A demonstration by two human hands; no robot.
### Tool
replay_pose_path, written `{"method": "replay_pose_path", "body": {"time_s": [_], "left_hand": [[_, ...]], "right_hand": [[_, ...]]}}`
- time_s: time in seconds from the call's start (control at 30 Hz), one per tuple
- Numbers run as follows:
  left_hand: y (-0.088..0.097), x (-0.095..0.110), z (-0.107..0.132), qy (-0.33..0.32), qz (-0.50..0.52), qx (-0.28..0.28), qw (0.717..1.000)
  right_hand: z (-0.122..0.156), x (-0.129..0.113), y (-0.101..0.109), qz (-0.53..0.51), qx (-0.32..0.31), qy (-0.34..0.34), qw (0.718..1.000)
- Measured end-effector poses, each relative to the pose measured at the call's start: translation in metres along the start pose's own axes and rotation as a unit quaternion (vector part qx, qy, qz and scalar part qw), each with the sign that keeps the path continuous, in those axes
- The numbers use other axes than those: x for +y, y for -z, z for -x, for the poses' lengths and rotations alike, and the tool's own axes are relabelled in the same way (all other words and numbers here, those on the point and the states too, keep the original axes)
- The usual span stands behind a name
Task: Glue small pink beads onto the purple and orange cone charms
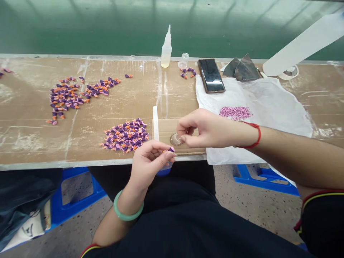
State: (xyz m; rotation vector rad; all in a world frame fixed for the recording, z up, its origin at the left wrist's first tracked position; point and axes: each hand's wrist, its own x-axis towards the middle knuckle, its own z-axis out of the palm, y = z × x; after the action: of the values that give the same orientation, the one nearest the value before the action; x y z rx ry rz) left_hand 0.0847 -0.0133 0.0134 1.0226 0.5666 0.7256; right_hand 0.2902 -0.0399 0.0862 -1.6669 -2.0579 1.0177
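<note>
My left hand (pixel 152 157) pinches a small purple, pink and orange figurine (pixel 171 149) between thumb and fingertips, just past the table's front edge. To its right, my right hand (pixel 199 129) is closed in a pinch above a small round clear patch or shallow dish (pixel 175 139). Whatever its fingertips hold, if anything, is too small and hidden to make out. The round patch lies on a piece of cardboard (pixel 168 125). A flat white stick (pixel 156 122) rests along that cardboard's left side. Left of it sits a dense pile of similar figurines (pixel 126 135).
More figurines (pixel 67 95) spread over the left of the table. A dropper bottle (pixel 166 50) and a small clear cup (pixel 184 60) stand at the back. Tiny pink pieces (pixel 235 112) and a phone (pixel 211 76) lie on white cloth (pixel 276 104). Blue stools (pixel 75 193) are below.
</note>
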Motion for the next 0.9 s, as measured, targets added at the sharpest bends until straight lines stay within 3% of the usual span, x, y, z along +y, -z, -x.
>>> {"method": "replay_pose_path", "body": {"time_s": [0.1, 0.2, 0.9], "left_hand": [[-0.005, 0.003, 0.003, -0.025, 0.044, -0.001, 0.999], [-0.012, 0.007, 0.005, -0.028, 0.059, -0.015, 0.998], [-0.026, 0.011, 0.014, -0.081, 0.039, -0.022, 0.996]], "right_hand": [[0.011, -0.004, -0.004, -0.216, -0.013, -0.053, 0.975], [0.019, -0.01, -0.009, -0.308, -0.02, -0.067, 0.949], [0.039, -0.024, -0.012, -0.219, 0.037, -0.013, 0.975]]}}
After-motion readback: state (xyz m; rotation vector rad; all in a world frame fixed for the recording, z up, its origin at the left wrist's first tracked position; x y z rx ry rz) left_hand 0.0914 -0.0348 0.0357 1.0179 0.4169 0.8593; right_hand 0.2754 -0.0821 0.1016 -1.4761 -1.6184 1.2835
